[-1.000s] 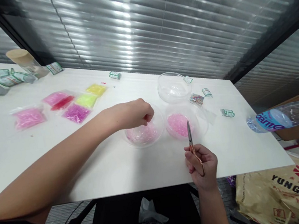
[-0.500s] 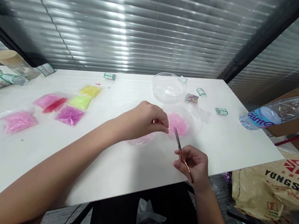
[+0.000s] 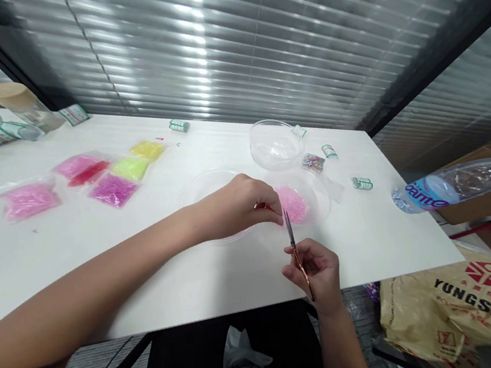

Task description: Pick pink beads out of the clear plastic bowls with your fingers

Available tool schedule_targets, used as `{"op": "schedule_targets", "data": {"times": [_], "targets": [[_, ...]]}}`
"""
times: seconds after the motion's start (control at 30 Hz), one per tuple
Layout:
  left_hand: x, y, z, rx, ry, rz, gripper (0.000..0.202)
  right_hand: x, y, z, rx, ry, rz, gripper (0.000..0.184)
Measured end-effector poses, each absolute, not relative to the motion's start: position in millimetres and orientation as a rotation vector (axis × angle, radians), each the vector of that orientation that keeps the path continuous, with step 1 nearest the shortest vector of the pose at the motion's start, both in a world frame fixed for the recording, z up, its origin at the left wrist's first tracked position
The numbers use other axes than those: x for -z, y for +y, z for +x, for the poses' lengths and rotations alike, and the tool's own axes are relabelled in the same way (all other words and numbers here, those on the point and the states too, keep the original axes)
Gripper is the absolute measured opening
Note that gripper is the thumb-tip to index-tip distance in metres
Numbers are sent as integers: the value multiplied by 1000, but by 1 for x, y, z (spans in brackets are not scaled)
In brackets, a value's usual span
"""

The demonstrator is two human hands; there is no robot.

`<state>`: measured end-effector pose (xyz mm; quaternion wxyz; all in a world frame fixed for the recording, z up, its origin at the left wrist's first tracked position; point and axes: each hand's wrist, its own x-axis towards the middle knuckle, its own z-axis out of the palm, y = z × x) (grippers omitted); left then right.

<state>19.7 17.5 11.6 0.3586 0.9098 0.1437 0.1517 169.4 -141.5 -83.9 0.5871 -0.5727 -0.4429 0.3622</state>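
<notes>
My right hand [image 3: 317,271] is closed round the copper-coloured handles of a small pair of scissors [image 3: 291,235], whose dark blades point away from me. Beside the blade tips, my left hand [image 3: 252,204] is pinched; whatever lies between its fingertips is too small to make out. Past the fingers, pink bits [image 3: 293,203] lie in a clear round dish [image 3: 323,197]. Another clear round dish [image 3: 197,181] sits partly hidden beneath my left hand and forearm.
A clear bowl [image 3: 274,146] and a packet of multicoloured bits [image 3: 313,163] stand behind the dishes. Bags of pink [image 3: 29,199], purple [image 3: 113,189] and yellow [image 3: 147,150] pieces lie left. A water bottle [image 3: 464,182] rests at the right edge, near a brown bag [image 3: 463,299].
My left hand has moved slightly down and right, so its fingertips are now close to the scissors' tips. The scissors have shifted a little left.
</notes>
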Motion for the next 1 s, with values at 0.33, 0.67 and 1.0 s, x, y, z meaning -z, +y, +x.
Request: {"op": "schedule_targets", "data": {"times": [0.33,0.67,1.0], "targets": [[-13,17,19,-376,399,2402,9,88,-143,169,-858,-1016,-1378,22],[-18,22,15,-361,390,2453,22,87,-141,169,-851,-1021,-1418,25],[-17,22,14,-318,201,2390,11,89,-144,172,-883,-1044,-1335,22]]}}
